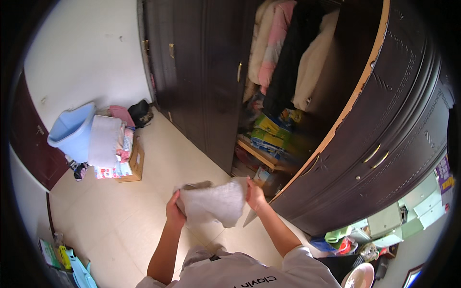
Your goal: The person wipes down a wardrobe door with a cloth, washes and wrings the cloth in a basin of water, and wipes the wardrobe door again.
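Note:
A light grey-white cloth item [216, 203], blurred and partly folded, is stretched between my two hands above the tiled floor. My left hand [175, 211] grips its left edge, thumb on top. My right hand [255, 194] holds its upper right corner. What kind of garment or cloth it is, I cannot tell. Beyond my right hand stands an open dark wooden wardrobe, where a pink and grey garment [275, 46], a black garment [288, 61] and a cream coat [313, 61] hang over folded green and yellow packages [270, 131].
The open wardrobe door [345, 144] curves along the right. A blue plastic tub [75, 126] and a cardboard box [136, 162] topped with folded cloths stand by the left wall. Pale green drawers [385, 219] and a round basin [360, 276] are at lower right.

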The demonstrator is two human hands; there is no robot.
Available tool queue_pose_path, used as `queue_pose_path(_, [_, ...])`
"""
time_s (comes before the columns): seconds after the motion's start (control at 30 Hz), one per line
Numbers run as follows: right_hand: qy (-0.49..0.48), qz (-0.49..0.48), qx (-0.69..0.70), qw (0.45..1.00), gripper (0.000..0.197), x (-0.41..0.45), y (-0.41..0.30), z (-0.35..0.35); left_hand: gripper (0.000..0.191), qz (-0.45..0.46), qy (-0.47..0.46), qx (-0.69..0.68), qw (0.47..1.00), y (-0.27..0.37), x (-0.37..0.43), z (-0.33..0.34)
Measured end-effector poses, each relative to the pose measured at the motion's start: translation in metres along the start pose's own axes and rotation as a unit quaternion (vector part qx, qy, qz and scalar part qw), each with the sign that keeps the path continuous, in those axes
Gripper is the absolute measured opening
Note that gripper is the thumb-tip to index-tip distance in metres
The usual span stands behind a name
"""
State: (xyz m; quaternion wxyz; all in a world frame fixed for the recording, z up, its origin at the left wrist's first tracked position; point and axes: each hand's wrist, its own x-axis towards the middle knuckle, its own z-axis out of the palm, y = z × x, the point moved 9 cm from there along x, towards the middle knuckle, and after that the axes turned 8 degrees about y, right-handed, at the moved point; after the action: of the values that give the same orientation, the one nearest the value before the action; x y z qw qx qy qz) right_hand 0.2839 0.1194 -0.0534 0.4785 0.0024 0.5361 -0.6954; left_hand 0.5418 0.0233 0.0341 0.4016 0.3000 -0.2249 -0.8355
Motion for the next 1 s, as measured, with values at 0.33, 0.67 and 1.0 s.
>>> queue_pose_path(0.33, [-0.095,0.036,-0.146,0.984,0.082,0.021,0.07,-0.01,0.069,-0.151,-0.173,0.063,0.971,-0.059,0.124,0.035])
queue_pose_path(0.67, [0.146,-0.276,-0.366,0.877,0.034,0.083,-0.021,0.031,0.094,-0.131,-0.359,0.43,0.818,-0.049,0.24,0.092])
queue_pose_path(1.0, [0.316,-0.269,-0.538,0.734,0.032,0.021,-0.137,0.03,0.053,-0.105,-0.377,0.49,0.779,-0.069,0.351,0.149])
